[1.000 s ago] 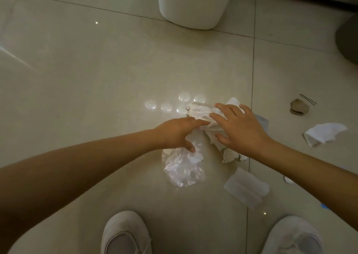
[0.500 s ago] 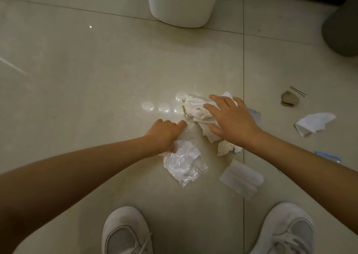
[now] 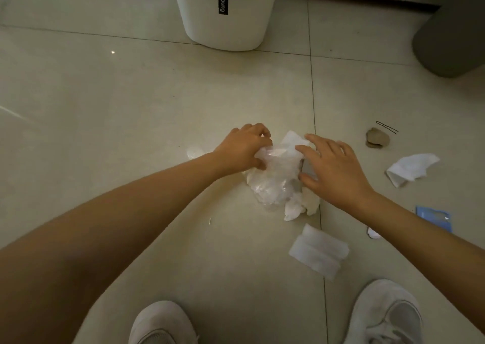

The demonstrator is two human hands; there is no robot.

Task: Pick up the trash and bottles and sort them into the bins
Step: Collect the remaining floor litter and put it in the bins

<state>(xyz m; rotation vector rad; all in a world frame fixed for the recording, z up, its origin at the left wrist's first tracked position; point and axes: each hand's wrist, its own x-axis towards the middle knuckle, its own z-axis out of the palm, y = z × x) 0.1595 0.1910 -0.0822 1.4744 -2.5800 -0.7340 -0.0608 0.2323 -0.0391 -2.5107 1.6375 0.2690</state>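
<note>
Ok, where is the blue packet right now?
In the head view the blue packet lies flat on the floor at the far right, just beyond the right forearm, below the torn white paper and beside a small white scrap.

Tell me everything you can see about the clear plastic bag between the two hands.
The clear plastic bag is thin, crinkled, glossy film, see-through with whitish highlights. It lies bunched on the tiled floor, draped over crumpled white tissue that shows beneath and past its near edge. The left hand pinches its far-left edge with curled fingers; the right hand rests open against its right side. Whether anything is inside it cannot be told.
</note>
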